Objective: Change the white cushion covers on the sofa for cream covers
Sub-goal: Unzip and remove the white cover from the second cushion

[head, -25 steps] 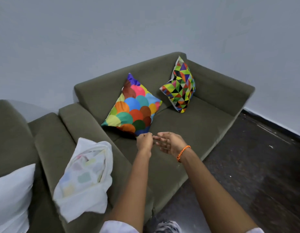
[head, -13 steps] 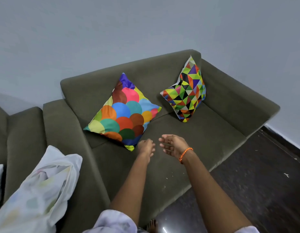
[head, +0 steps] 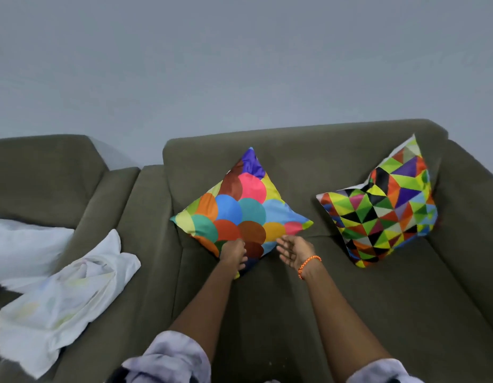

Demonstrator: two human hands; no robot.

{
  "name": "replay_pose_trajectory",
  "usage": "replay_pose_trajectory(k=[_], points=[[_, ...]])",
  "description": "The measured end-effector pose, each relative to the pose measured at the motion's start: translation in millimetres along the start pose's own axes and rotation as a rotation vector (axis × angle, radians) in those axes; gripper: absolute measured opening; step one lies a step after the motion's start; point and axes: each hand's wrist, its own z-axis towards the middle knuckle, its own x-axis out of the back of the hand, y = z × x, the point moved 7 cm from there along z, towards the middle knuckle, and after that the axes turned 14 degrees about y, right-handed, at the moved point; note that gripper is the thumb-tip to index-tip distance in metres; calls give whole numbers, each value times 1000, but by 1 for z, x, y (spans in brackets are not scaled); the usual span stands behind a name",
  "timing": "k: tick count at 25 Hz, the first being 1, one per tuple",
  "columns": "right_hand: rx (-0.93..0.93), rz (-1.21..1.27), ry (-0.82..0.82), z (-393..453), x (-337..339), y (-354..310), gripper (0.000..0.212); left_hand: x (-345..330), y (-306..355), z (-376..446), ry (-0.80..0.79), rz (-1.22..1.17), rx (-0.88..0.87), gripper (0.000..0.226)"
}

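A cushion with coloured circles (head: 240,208) leans on one corner against the back of the olive sofa (head: 295,313). My left hand (head: 234,254) lies on its lower corner, and the fingers curl around the fabric there. My right hand (head: 293,251) hovers open, palm turned up, just off the cushion's lower right edge and apart from it. A second cushion with coloured triangles (head: 383,205) leans in the sofa's right corner. A crumpled white cover (head: 68,294) is draped over the left armrest.
A second olive seat (head: 40,175) adjoins on the left and bears a white cushion (head: 24,244). A plain grey wall (head: 240,64) rises behind both. The sofa's right armrest (head: 466,217) bounds the seat.
Both hands moved forward to the circle cushion; the left one now grips its lower corner. The view has swung to face the sofa squarely, and the floor is out of frame.
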Motion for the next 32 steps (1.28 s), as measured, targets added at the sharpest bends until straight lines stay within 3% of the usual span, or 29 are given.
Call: replay_pose_trajectory(k=[6,9,14,17,19,21,24,25,28,32], points=[[134,-177,-79,74,-29,-83,12,-37,38,11,78,183,-98,47],[334,-344,-81,109,-56,-117,6,-47,61,29,93,245,-137,51],[521,-752,-193,139,-103,-141,99,-48,81,49,124,164,-54,58],[606,-986,-224,141,-114,-136,121,-45,70,55,111,64,24,61],[680,-1116,-194,144,-115,-124,106,-42,61,53,104,-12,70,64],[785,-1066,-214,130,-119,-111,62,-36,51,49,103,-117,114,65],[780,-919,-419,98,-125,-84,27,-26,36,39,90,-263,147,78],[792,-909,-447,82,-123,-76,21,-22,32,34,70,-286,132,89],[1010,-952,-321,28,-119,-70,19,-7,28,20,20,-384,47,109],[1399,-1103,-131,-68,-107,-19,23,28,-3,-5,-110,-549,65,92]])
